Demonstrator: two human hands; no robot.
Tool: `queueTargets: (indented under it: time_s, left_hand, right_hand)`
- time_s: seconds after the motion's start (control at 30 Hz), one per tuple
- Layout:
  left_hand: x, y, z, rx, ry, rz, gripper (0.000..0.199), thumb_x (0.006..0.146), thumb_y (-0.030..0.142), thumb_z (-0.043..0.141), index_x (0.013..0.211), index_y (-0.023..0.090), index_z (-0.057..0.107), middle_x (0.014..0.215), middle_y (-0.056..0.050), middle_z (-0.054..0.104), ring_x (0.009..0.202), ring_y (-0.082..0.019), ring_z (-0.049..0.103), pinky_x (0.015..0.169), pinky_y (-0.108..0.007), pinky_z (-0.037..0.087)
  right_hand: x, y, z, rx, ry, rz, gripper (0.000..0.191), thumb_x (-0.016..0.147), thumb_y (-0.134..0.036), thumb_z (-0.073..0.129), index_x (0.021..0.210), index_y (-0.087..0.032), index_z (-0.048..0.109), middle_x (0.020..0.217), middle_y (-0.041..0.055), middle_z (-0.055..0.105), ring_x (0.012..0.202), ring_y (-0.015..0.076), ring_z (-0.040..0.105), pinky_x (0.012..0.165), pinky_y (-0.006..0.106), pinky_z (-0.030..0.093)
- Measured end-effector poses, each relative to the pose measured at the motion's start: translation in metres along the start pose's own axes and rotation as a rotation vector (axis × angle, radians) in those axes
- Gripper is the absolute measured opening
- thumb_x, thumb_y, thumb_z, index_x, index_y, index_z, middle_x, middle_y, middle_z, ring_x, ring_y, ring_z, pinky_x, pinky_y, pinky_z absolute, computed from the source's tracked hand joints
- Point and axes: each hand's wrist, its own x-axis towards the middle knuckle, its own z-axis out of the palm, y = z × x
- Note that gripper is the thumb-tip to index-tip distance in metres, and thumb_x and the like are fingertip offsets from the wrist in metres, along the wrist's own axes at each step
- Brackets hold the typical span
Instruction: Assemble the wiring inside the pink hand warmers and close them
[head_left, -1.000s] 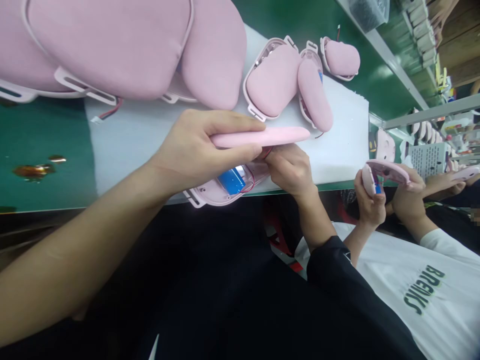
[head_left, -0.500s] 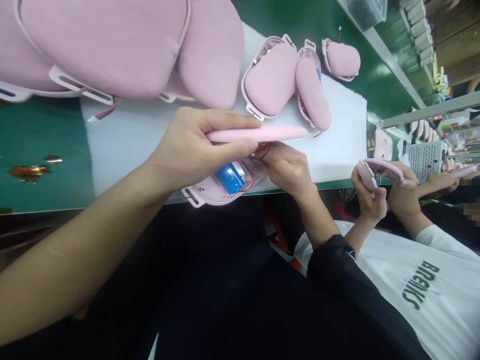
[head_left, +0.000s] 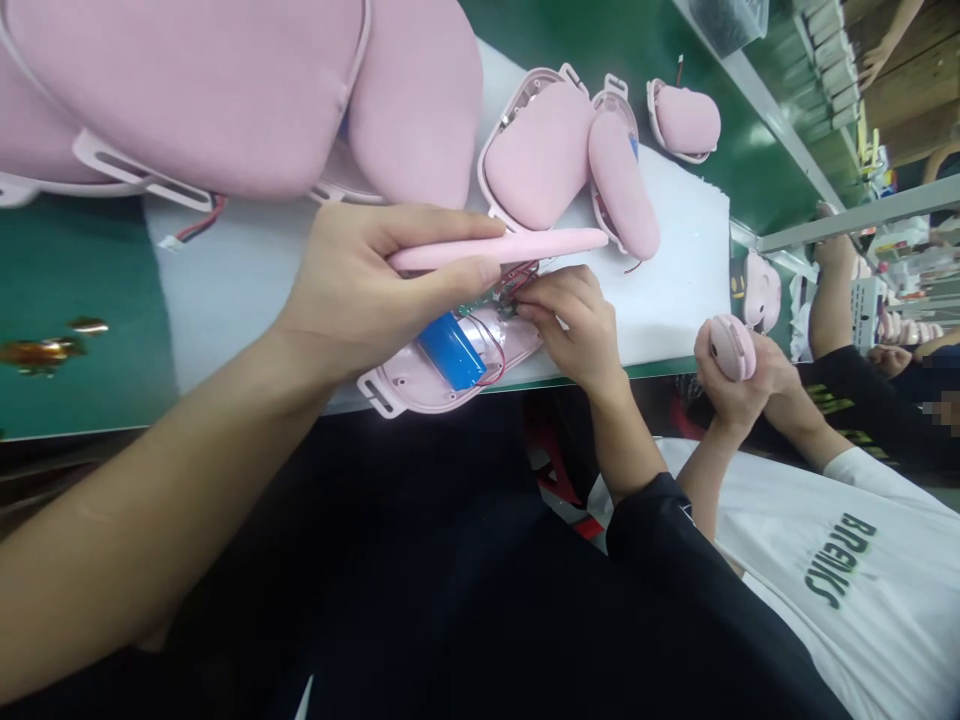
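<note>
A thin pink cover [head_left: 525, 245], seen edge-on, is pinched between the thumb and fingers of my left hand [head_left: 390, 265]. Below it lies an open pink shell [head_left: 412, 385] with a slotted tab, holding a blue battery [head_left: 454, 352] and red and black wires. My right hand [head_left: 577, 325] has its fingertips closed at the wires and a small green circuit part [head_left: 506, 300] near the shell's far rim. What exactly those fingertips hold is too small to tell.
Large pink padded units [head_left: 187, 90] fill the upper left. Smaller pink units [head_left: 536, 155] stand beyond my hands on a white mat [head_left: 682, 290]. Amber film scraps [head_left: 41, 352] lie on the green table at left. To the right, a person's hands [head_left: 739, 400] hold a pink piece.
My left hand and the cover have moved slightly left and up, tilting the cover. My right fingers have shifted, exposing more wires and the green part. The neighbouring person has turned their pink piece.
</note>
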Motion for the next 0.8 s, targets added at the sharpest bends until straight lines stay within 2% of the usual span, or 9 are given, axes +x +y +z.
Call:
queueTargets:
  time_s: [0.1,0.3,0.4,0.5,0.63,0.8]
  left_hand:
    - [0.001,0.001,0.000,0.004,-0.017,0.013,0.028,0.087,0.033,0.080,0.112,0.023,0.086,0.109,-0.001,0.083,0.096,-0.020,0.078,0.079,-0.024,0.065]
    - [0.001,0.001,0.000,0.032,-0.017,0.012,0.027,0.089,0.036,0.079,0.112,0.024,0.086,0.109,-0.001,0.083,0.097,-0.021,0.079,0.083,-0.028,0.068]
    - [0.000,0.003,-0.002,0.093,-0.056,-0.008,0.029,0.093,0.041,0.073,0.116,0.026,0.083,0.113,0.001,0.083,0.100,-0.020,0.080,0.087,-0.031,0.069]
    - [-0.001,0.005,-0.003,0.107,-0.065,-0.010,0.029,0.094,0.040,0.070,0.117,0.026,0.081,0.115,0.002,0.082,0.103,-0.019,0.080,0.089,-0.031,0.068]
    - [-0.001,0.004,-0.001,0.003,-0.013,0.019,0.025,0.088,0.033,0.078,0.110,0.023,0.086,0.106,0.002,0.084,0.093,-0.016,0.079,0.076,-0.021,0.065]
    - [0.000,0.000,0.000,-0.051,-0.022,0.022,0.027,0.088,0.031,0.079,0.112,0.019,0.085,0.109,-0.001,0.083,0.099,-0.018,0.079,0.084,-0.023,0.067]
  right_hand:
    - [-0.001,0.000,-0.001,-0.021,-0.052,0.068,0.022,0.111,-0.040,0.059,0.113,-0.028,0.078,0.106,0.0017,0.081,0.103,0.0216,0.069,0.097,0.042,0.051]
    - [0.000,-0.012,-0.003,-0.144,-0.166,0.135,0.023,0.109,-0.034,0.061,0.129,-0.029,0.072,0.115,0.0021,0.079,0.108,0.0238,0.063,0.097,0.043,0.041]
    - [0.007,-0.016,-0.010,-0.175,-0.262,0.161,0.019,0.108,-0.027,0.063,0.121,-0.032,0.075,0.119,0.0019,0.078,0.114,0.0261,0.062,0.102,0.046,0.040]
    - [0.016,-0.015,-0.018,-0.076,-0.313,0.150,0.016,0.107,-0.024,0.063,0.108,-0.030,0.077,0.113,0.0012,0.078,0.112,0.0253,0.065,0.101,0.045,0.046]
    - [0.017,-0.003,-0.016,0.087,-0.189,0.094,0.017,0.109,-0.030,0.060,0.106,-0.025,0.075,0.105,0.0014,0.077,0.101,0.0210,0.069,0.092,0.037,0.056]
    - [0.007,0.005,0.002,0.066,-0.060,0.059,0.019,0.109,-0.037,0.063,0.104,-0.025,0.077,0.104,0.0004,0.079,0.103,0.0205,0.070,0.096,0.037,0.055]
